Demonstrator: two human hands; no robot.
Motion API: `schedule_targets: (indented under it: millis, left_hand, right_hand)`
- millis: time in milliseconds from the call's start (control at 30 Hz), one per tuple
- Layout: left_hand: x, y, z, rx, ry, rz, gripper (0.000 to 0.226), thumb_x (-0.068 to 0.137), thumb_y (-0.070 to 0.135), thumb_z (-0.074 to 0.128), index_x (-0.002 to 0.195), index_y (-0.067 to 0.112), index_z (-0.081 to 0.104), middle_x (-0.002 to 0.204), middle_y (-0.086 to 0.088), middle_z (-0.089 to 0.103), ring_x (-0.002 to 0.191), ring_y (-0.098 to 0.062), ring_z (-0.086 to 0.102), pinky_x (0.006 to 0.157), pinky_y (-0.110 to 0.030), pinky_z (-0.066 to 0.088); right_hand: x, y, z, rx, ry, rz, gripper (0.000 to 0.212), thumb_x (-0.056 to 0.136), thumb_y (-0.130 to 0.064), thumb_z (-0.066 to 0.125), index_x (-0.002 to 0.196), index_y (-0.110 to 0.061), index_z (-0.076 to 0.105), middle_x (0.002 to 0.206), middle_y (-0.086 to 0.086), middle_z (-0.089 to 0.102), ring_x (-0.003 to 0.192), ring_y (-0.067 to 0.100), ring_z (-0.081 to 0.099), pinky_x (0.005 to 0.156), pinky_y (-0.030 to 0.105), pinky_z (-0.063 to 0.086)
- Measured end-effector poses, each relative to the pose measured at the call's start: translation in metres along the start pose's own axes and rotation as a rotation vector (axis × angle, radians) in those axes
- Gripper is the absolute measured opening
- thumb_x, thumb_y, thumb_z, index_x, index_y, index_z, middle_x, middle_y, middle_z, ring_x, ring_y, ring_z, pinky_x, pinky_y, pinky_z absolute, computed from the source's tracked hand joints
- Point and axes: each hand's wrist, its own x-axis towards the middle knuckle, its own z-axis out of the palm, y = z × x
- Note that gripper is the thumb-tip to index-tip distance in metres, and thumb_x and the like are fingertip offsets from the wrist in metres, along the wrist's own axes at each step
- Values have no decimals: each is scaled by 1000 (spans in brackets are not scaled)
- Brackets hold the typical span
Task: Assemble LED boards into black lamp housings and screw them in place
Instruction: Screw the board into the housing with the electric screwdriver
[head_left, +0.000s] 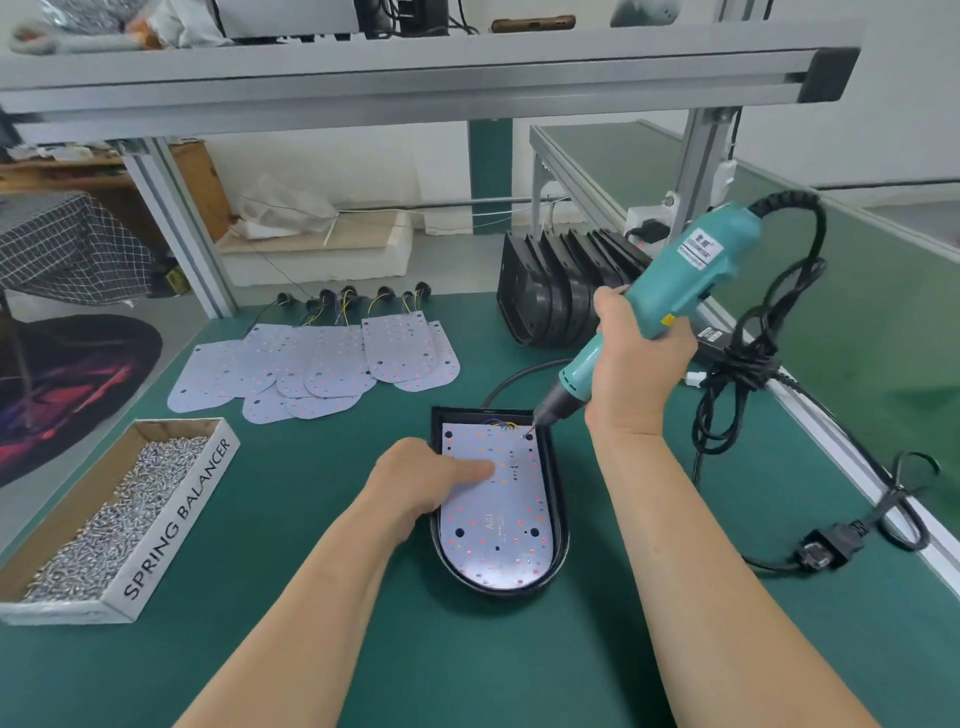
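Our right hand (639, 358) grips the teal screwdriver (675, 291), bit tip at the far right corner of the LED board (493, 525). Left hand (431, 483) presses the board with a straight index finger; it sits inside the black housing (560, 499) on the desk (311, 649). Spare boards (311, 364) and screw box (171, 530) lie to the left.

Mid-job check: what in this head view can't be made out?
- Head view: any screw under the bit of the electric screwdriver is too small and blurred to see.
- Head view: the left edge of the LED board is covered by the left hand.
- Head view: the board's dark holes, screwed or empty, are too small to tell.
- Head view: the screwdriver trigger is hidden by the right hand.
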Motion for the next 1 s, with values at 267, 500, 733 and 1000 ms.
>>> schedule_targets:
  millis: [267, 500, 733, 1000]
  left_hand:
    - [9, 5, 7, 34, 30, -9, 41, 68, 40, 88, 89, 11, 69, 91, -2, 73, 85, -20, 69, 75, -29, 52]
    - [10, 5, 8, 10, 20, 0, 38, 69, 38, 89, 90, 11, 72, 92, -3, 75, 85, -22, 70, 75, -28, 53]
    - [8, 5, 7, -7, -1, 1, 38, 67, 37, 88, 93, 12, 76, 93, -5, 77, 89, -26, 73, 93, -42, 57]
    - [8, 4, 9, -47, 14, 20, 23, 69, 33, 88, 81, 16, 78, 78, -1, 78, 82, -24, 75, 80, -34, 58]
  right_hand:
    - [1, 17, -2, -222, -141, -168, 21, 78, -8, 68, 67, -4, 50, 57, -9, 49, 54, 11, 43, 52, 24, 40]
    - [1, 23, -6, -268, -146, -153, 22, 77, -9, 68, 65, -9, 49, 56, -12, 49, 54, 11, 43, 52, 25, 40]
    - [0, 22, -1, -284, -161, -146, 19, 76, -11, 68, 72, 1, 54, 58, -6, 50, 54, 11, 43, 52, 25, 41]
    - [-2, 26, 6, -366, -247, -166, 31, 73, -18, 66, 60, -17, 38, 52, -6, 38, 50, 14, 35, 50, 29, 34]
